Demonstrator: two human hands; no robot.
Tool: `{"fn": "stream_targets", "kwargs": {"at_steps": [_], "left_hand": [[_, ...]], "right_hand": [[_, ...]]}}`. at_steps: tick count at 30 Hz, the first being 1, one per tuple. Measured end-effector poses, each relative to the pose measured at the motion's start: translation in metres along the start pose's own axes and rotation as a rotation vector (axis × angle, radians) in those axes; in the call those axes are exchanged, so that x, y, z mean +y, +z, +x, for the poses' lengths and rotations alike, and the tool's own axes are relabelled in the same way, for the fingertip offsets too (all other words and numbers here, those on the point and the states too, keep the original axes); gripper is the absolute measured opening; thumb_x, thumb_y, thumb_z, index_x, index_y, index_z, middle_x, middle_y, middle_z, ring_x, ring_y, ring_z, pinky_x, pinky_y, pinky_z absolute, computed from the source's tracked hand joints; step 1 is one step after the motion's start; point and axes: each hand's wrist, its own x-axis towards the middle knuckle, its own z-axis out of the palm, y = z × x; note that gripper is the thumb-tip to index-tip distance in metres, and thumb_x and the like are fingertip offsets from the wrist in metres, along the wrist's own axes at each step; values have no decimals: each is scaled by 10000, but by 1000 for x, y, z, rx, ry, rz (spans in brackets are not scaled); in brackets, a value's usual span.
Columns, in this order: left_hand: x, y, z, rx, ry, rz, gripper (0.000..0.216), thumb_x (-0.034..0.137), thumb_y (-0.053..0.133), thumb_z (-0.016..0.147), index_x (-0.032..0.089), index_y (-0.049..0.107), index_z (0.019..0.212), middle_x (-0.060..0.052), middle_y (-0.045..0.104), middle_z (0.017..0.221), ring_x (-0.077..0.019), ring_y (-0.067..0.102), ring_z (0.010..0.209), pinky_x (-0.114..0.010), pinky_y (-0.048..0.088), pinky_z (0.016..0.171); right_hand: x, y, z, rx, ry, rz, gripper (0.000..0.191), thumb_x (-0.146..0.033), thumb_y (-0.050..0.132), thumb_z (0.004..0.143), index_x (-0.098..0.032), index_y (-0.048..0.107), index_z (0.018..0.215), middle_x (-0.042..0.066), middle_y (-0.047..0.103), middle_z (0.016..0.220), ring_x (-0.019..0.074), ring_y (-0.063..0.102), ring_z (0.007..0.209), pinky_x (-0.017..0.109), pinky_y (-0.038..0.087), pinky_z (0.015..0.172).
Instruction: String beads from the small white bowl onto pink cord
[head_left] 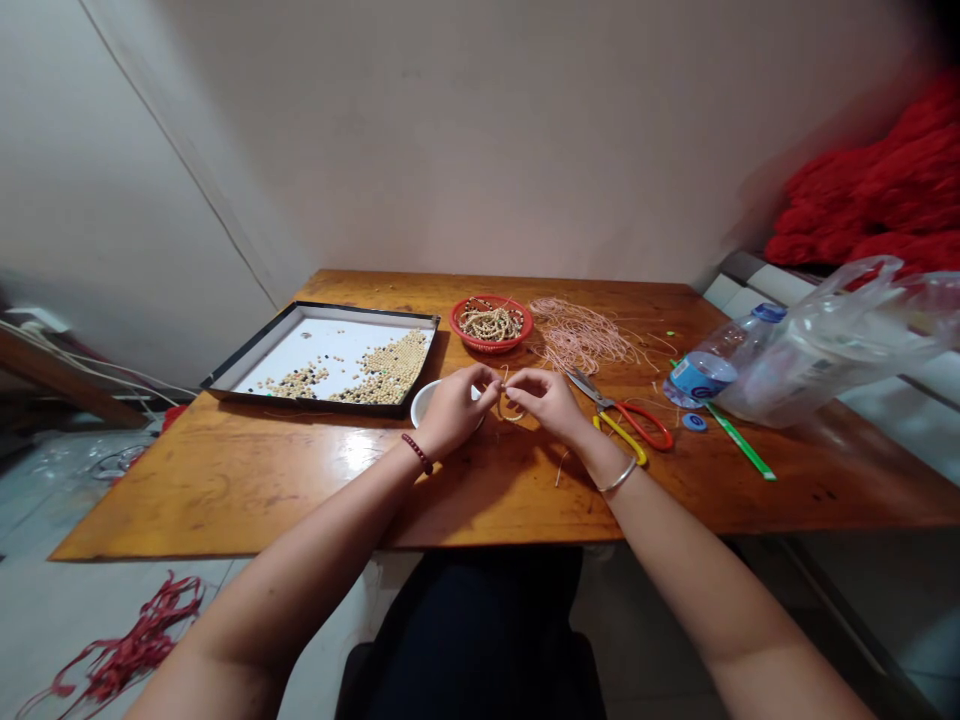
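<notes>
The left hand (455,408) partly hides a white bowl (422,402); a red heap (877,185) is cropped.

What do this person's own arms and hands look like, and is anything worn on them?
The left hand and right hand are both ungloved, and no sleeves show on the arms. A dark red beaded bracelet circles the left wrist; a slim silver-coloured bangle circles the right.

At the right there is a bottle (733,338) with a blue label (701,378), and just beside it a plastic bag (795,370). Behind the bag is a red pile (877,190). Red ribbons (135,645) lie on the floor (67,600) at left.
</notes>
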Motion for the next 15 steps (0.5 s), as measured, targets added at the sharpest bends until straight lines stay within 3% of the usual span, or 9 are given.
{"fn": "stream_targets", "kwargs": {"at_steps": [5,15], "left_hand": [[0,0,4,-42,-66,-203,304,420,503,865,146,633,847,-41,678,825,-141,605,737,-239,469,686],[-5,1,6,-70,-123,-315,330,445,546,833,132,645,858,-65,694,842,-157,632,766,-254,487,700]], "right_hand": [[0,-1,1,20,22,26,206,-372,666,696,-173,656,750,20,636,696,135,563,615,252,470,555],[1,0,3,18,39,55,184,-342,676,674,-174,667,750,17,653,712,133,572,630,270,478,606]]}}
